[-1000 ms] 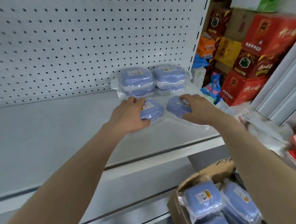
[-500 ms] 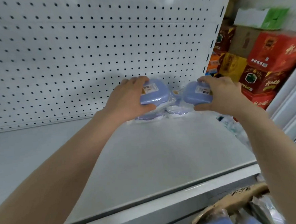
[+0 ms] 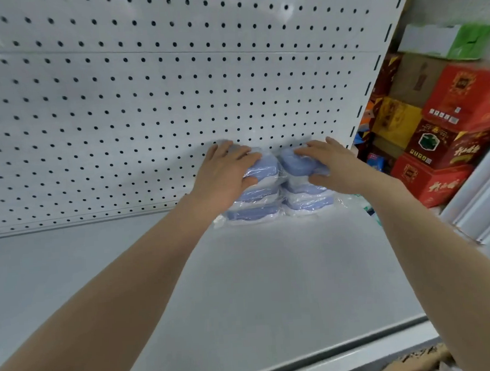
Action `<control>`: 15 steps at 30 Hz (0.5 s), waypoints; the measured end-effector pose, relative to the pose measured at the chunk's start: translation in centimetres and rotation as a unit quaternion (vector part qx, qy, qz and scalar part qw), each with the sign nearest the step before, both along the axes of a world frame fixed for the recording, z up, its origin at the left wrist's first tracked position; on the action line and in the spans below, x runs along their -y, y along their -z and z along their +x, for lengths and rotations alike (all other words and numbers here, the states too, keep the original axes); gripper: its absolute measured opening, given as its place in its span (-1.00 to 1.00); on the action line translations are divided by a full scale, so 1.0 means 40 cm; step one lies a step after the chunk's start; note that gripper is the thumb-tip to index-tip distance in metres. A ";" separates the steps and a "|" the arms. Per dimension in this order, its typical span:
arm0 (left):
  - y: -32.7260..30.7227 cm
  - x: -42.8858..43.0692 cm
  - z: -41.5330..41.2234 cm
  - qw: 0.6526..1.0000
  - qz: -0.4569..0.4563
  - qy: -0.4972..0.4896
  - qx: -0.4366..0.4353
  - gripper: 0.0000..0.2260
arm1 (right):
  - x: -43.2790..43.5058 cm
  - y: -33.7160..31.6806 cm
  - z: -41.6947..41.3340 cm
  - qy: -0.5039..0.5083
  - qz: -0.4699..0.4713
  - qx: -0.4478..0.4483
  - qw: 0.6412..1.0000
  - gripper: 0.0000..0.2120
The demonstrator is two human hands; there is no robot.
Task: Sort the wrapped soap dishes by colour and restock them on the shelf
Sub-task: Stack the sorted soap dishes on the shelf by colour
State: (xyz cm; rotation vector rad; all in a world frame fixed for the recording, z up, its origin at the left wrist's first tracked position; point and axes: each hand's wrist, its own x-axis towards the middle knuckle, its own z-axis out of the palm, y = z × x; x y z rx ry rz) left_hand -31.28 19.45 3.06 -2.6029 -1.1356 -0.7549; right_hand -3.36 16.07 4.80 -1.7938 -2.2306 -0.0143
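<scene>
Soap dishes against pegboard, left hand, right hand, fingers seemingly gripping top ones.

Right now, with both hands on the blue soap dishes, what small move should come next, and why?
Probably loosen the fingers and draw both hands back. The left hand grips the left top dish and the right hand the right top dish; both already rest on lower dishes, side by side against the pegboard, so they look placed.

Two stacks of wrapped soap dishes side by side on shelf, against pegboard.
</scene>
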 end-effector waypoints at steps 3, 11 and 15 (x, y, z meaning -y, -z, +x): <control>0.035 0.018 0.015 0.995 0.093 -0.017 0.042 -0.65 | 0.043 0.066 -0.016 0.036 0.102 -0.005 0.994 -0.43; 0.063 0.004 0.029 0.992 0.123 -0.022 -0.023 -0.34 | 0.043 0.119 -0.027 0.013 0.188 -0.006 0.982 -0.44; 0.060 -0.006 0.028 0.990 0.135 -0.018 -0.035 -0.36 | 0.032 0.112 -0.025 0.008 0.172 0.019 0.985 -0.44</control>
